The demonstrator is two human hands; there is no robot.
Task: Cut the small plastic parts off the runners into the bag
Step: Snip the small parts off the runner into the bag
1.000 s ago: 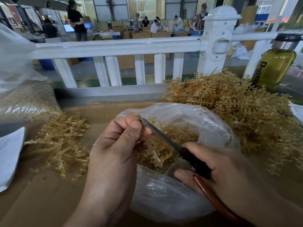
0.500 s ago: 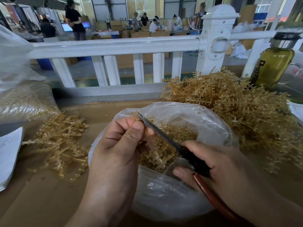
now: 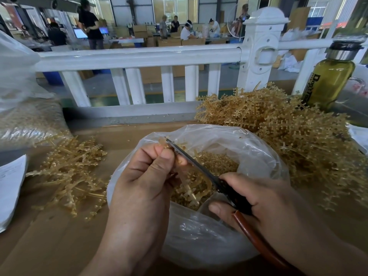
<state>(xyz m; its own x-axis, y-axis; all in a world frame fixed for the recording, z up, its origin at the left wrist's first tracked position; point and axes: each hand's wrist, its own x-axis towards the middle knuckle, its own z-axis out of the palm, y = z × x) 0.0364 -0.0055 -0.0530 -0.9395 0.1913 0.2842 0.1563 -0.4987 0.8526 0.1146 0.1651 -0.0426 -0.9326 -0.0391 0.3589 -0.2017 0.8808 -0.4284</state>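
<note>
**On a brown table behind a white railing: snipping parts over the open bag**

The brown table (image 3: 49, 246) carries a clear plastic bag (image 3: 249, 148) that lies open directly under both hands. The left hand (image 3: 145, 176) pinches a pale gold runner (image 3: 189, 188) between thumb and curled fingers, and the runner's lower end hangs into the bag's mouth. The right hand (image 3: 264, 198) is curled round the handles of the scissors (image 3: 199, 166). The dark blades reach up to the left fingertips, but I cannot tell whether they are parted. Loose small parts (image 3: 217, 164) lie in the bag just beyond the blades. A heap of full runners (image 3: 288, 136) sits beyond and outside the right hand. A thinner scatter of runners (image 3: 69, 172), seemingly stripped, lies outside the left hand.

To do this step well, I judge each cut should fall close against the runner's stem, so no stub is left on the part. It should also fall well over the bag's mouth, so each piece drops in. The blade tips sit very near the left fingertips, so short snips look safer, with the left hand turning the runner to bring each part to the blades.
</note>
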